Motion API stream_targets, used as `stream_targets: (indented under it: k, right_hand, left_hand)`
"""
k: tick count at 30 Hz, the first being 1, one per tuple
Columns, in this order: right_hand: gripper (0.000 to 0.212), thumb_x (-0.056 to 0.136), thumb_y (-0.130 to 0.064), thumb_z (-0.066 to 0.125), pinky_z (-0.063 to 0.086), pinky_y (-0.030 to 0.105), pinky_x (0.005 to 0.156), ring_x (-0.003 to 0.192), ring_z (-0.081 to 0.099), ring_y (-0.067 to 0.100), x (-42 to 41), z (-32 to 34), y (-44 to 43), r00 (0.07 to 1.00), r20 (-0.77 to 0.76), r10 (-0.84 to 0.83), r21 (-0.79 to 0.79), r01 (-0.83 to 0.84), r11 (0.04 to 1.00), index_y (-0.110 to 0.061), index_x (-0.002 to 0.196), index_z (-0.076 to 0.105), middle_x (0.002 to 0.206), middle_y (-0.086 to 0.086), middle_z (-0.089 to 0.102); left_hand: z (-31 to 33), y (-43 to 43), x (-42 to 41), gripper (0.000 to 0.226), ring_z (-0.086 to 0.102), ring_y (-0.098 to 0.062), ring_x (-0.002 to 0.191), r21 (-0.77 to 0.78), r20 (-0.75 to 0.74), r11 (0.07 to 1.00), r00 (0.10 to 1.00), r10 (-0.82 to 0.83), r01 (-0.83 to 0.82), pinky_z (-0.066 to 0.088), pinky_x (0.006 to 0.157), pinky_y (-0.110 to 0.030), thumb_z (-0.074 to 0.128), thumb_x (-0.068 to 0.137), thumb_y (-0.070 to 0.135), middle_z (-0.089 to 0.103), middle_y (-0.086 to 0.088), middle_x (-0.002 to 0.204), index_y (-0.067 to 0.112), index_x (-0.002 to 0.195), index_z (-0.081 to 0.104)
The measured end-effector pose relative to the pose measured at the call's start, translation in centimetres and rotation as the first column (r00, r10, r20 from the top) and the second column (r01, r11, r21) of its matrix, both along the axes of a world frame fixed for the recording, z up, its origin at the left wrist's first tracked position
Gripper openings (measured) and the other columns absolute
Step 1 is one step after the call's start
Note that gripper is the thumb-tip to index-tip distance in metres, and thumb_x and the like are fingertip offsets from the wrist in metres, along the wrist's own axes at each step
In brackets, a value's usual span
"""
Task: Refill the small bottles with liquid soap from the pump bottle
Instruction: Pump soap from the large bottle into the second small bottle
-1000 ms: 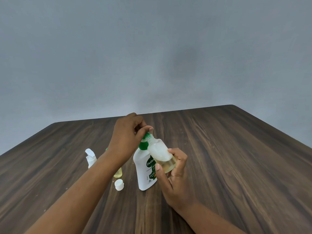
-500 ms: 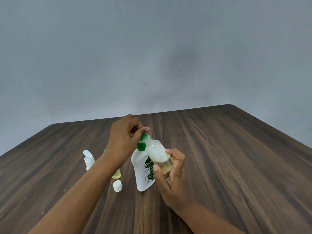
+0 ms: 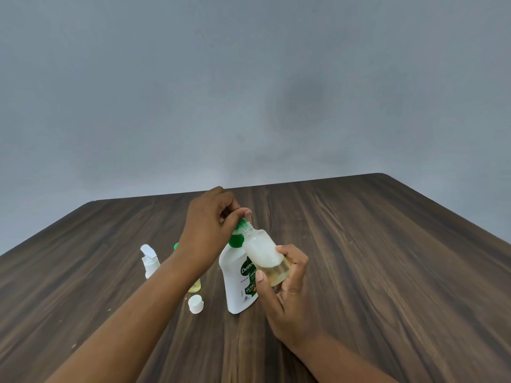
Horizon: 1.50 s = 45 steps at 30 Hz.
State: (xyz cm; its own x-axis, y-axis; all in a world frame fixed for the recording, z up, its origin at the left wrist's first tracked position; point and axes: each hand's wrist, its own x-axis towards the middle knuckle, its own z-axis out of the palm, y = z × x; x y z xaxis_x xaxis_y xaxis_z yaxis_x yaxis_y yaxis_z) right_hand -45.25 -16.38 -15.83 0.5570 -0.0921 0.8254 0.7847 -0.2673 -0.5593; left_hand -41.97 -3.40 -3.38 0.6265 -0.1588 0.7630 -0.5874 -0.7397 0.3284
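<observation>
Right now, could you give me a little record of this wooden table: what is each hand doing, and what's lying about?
Left hand: fingers curled over the green head of the white plastic pump bottle, which stands on the dark wooden table
Right hand: grips the small clear plastic bottle, tilted, its open mouth at the pump head
Clear bottle contents: pale yellow liquid at the bottom, white foam above
Beside the left arm: white spray bottle, upright; small bottle of yellow liquid, partly hidden by the arm; loose white cap

Pump head [image 3: 241, 224] mostly hidden under L hand [image 3: 207, 230], yellow bottle [image 3: 195, 286] mostly behind L forearm [image 3: 166, 288]
</observation>
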Motion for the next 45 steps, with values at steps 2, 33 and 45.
stream_targets:
  k: [2, 33, 45]
  right_hand:
    - [0.047, 0.09, -0.038, 0.052, 0.053, 0.031, 0.059, 0.085, 0.055, 0.012, 0.0, 0.0, 0.1, 1.0, 0.004, 0.002, -0.001, -0.002, 1.0, -0.054, 0.123, 0.022, 0.109, -0.008, 0.047]
    - [0.045, 0.091, -0.041, 0.051, 0.052, 0.037, 0.057, 0.083, 0.056, 0.018, 0.1, -0.1, 0.0, 1.0, 0.026, -0.009, 0.011, 0.009, 1.0, -0.051, 0.124, 0.022, 0.107, 0.004, 0.049]
    - [0.046, 0.09, -0.037, 0.051, 0.052, 0.04, 0.055, 0.081, 0.057, 0.018, 0.2, -0.4, 0.0, 1.0, -0.007, -0.008, -0.005, 0.008, 1.0, -0.051, 0.124, 0.023, 0.109, -0.007, 0.047]
  left_hand:
    - [0.2, 0.0, -0.2, 0.026, 0.048, -0.003, 0.064, -0.019, 0.011, 1.0, 1.0, -0.004, 0.005, 0.035, 0.058, -0.008, 0.072, 0.078, 0.016, 0.045, 0.013, 0.059, 0.015, 0.058, 0.057]
    - [1.7, -0.2, -0.3, 0.028, 0.048, -0.004, 0.06, 0.112, -0.069, 0.993, 0.997, -0.022, 0.03, 0.035, 0.059, -0.007, 0.07, 0.08, 0.022, 0.05, 0.008, 0.065, 0.022, 0.058, 0.053]
    - [0.6, 0.0, -0.1, 0.038, 0.045, -0.007, 0.058, 0.043, -0.051, 0.999, 0.998, -0.022, 0.024, 0.034, 0.058, -0.007, 0.07, 0.08, 0.02, 0.046, 0.008, 0.062, 0.03, 0.054, 0.044]
